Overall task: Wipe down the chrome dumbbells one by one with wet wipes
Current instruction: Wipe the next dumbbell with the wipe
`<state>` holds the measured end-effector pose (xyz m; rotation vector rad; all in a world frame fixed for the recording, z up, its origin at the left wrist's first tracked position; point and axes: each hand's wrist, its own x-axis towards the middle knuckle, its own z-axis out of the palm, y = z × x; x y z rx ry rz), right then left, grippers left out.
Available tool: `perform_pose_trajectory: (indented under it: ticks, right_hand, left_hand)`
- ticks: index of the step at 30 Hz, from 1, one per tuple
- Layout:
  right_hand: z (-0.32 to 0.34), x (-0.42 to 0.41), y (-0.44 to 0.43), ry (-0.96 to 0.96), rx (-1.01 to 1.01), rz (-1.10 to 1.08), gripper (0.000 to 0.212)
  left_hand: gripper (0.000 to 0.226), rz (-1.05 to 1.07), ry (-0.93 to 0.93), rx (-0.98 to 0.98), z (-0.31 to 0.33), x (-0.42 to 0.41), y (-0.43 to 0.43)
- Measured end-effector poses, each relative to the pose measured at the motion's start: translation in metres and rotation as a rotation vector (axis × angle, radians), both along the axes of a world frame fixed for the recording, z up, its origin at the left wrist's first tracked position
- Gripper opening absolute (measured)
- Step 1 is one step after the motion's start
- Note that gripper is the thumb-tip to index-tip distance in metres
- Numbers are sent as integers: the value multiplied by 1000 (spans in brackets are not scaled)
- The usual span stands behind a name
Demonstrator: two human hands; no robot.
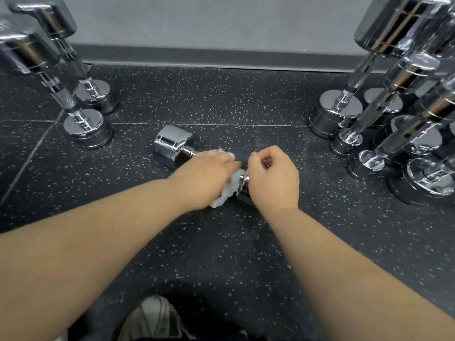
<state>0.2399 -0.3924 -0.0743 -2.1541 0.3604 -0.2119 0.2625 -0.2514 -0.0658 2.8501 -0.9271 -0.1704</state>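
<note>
Nearest the lens: two bare forearms (98,232), reaching in from the bottom corners and meeting at mid-frame. Beneath everything, dark speckled floor (221,242), tiled, with pale seams. Behind it, grey wall (221,18) with a darker baseboard (221,54).

Standing on end at far right: right dumbbells (336,114), a tight chrome cluster, several touching, exact count unclear. Standing on end at far left: left dumbbells (86,130), two, just beside each other.

Lying on its side on the floor at centre, between the two groups and well apart from both: dumbbell (170,146). Far head bare; handle and near head mostly hidden under the hands.

At the bottom edge: toe of a grey shoe (150,318).

Right hand (273,178): fingers curled down over the near head, clamped on it. Left hand (206,178): wrapped round the handle, gripping the wipe (226,193) against it. White folds bunched out past the knuckles and below the palm, touching the near head.
</note>
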Motion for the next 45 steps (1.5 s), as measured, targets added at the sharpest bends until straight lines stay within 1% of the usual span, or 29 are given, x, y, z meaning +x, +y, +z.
perform_pose_trajectory:
  ticks: [1,2,4,5,8,9,10,12,14,15,16,17,19,21,22,24,26,27,28,31,32,34,36,37,39,42,43,44,45]
  right_hand:
    - [2,5,-2,24,28,-11,19]
    - [5,10,-6,58,47,-14,21]
    - [12,20,-11,119,38,8,23]
    - [13,24,-13,137,26,23,23]
    - [14,27,-14,145,32,27,22]
    - [13,26,-14,143,40,19,22]
    - [13,26,-13,142,46,13,21]
    - [13,25,-13,142,52,12,20]
    - [15,27,-14,145,58,14,20]
    - [17,28,-15,152,57,19,20]
    - [18,29,-16,161,54,29,20]
    - [19,31,-16,168,52,38,19]
    - [19,33,-18,182,52,45,19]
    - [19,36,-19,188,73,40,19]
    - [19,38,-20,193,85,34,20]
    - [21,42,-21,211,96,26,20]
    - [22,46,-21,215,89,37,20]
    - [22,48,-22,209,81,44,20]
    - [21,49,-23,206,68,51,19]
    - [18,51,-24,196,56,77,16]
    - [17,52,-25,200,52,88,17]
    - [16,55,-26,218,28,98,20]
    - [14,59,-30,222,46,73,22]
    - [14,61,-31,228,49,64,22]
    - [12,64,-32,240,-29,86,27]
    - [11,64,-32,213,-63,91,33]
    - [11,64,-32,198,-75,98,36]
    - [12,61,-30,201,-66,93,37]
    - [12,60,-28,179,-88,105,36]
  left_hand:
    - [22,25,8,-75,-1,-3,-9]
    - [22,42,13,-134,0,-7,-17]
    - [19,50,37,-113,12,-5,-18]
    - [18,56,36,-17,17,2,-10]
    - [24,99,-33,422,34,26,20]
    - [22,81,-40,467,35,30,24]
    - [20,58,-26,432,35,29,20]
    - [20,22,18,220,26,20,-5]
    - [19,84,60,-46,15,8,-29]
    - [19,111,79,-138,11,6,-30]
    - [24,108,100,-170,11,7,-25]
    - [34,80,99,-127,11,13,-14]
    - [48,13,63,118,15,27,8]
    - [35,31,45,304,21,36,13]
    - [27,62,36,312,22,37,8]
    - [11,106,81,163,19,33,-6]
    - [7,55,127,2,6,27,-16]
    - [4,-7,102,-8,2,26,-17]
    - [9,-64,63,26,2,29,-15]
    - [19,-157,51,326,16,56,3]
    - [22,-134,82,416,26,65,7]
    - [15,-62,96,558,47,78,14]
    - [11,24,49,599,56,79,11]
    - [14,68,31,574,53,73,6]
    - [18,88,-13,409,33,56,-10]
    - [16,61,40,-22,4,22,-28]
    - [20,37,51,-96,1,14,-26]
    - [31,-7,25,-60,-1,12,-21]
    - [46,-45,-36,75,-2,13,-10]
